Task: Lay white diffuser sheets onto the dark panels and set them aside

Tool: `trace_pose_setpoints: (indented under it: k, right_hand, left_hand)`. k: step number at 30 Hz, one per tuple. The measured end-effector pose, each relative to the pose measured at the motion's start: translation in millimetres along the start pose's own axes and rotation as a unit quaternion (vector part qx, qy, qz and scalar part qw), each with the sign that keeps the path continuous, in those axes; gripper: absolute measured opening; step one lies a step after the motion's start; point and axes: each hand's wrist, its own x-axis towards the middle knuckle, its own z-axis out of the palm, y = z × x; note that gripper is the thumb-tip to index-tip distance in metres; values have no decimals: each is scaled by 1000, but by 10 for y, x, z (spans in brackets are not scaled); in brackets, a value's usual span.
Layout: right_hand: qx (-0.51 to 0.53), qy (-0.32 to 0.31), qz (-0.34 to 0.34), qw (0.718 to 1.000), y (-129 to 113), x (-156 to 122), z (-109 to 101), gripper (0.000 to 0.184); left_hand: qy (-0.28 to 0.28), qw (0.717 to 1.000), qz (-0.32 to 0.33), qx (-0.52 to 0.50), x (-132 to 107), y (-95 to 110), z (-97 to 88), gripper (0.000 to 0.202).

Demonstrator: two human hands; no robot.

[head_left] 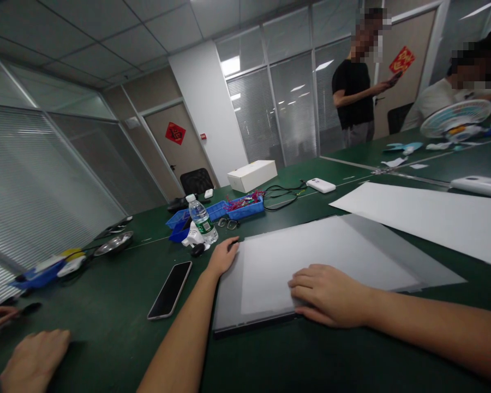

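Observation:
A thin grey board [229,305] lies flat on the green table [106,305] in front of me, with a white sheet [331,256] laid on top of it. My left hand [223,256] reaches to the board's far left corner, its fingers curled over that corner. Near the board's front edge, my right hand [327,295] rests palm down on the sheet, fingers stretched flat and pointing left.
A black phone [170,289] lies left of the board, with a water bottle [202,219] and blue trays [229,210] behind it. A large white paper [433,215] lies to the right. Another person's hands [33,360] rest at bottom left. Two people stand or sit at the back right.

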Motion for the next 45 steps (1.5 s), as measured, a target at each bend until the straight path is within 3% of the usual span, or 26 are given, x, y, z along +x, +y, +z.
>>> trace_pose_setpoints:
  k: [3,7,13,22,27,31,45]
  right_hand:
    - [14,27,-2,1000,27,-9,0,38]
    - [-1,40,57,998,32,-22,7,48]
    - [39,-8,20,999,27,-39,47,50]
    - [106,-70,-2,992,-45,-39,-5,73]
    - [32,-6,57,998,-56,-32,33,53]
    - [29,-3,37,999,-46,-20,54,37]
    - [51,-34,-15,998,-28,4,89,42]
  left_hand:
    - [-4,1000,-1,0,-8,10,0,45]
    - [-5,1000,3,1,-11,-13,8,44]
    - [-5,1000,6,-4,-12,-22,1,43]
    - [3,1000,-21,-4,1,40,6,45]
    - [7,999,-46,11,39,10,60,42]
    - [5,998,-61,22,63,-23,112,40]
    - [-17,998,-64,13,82,-12,106,45]
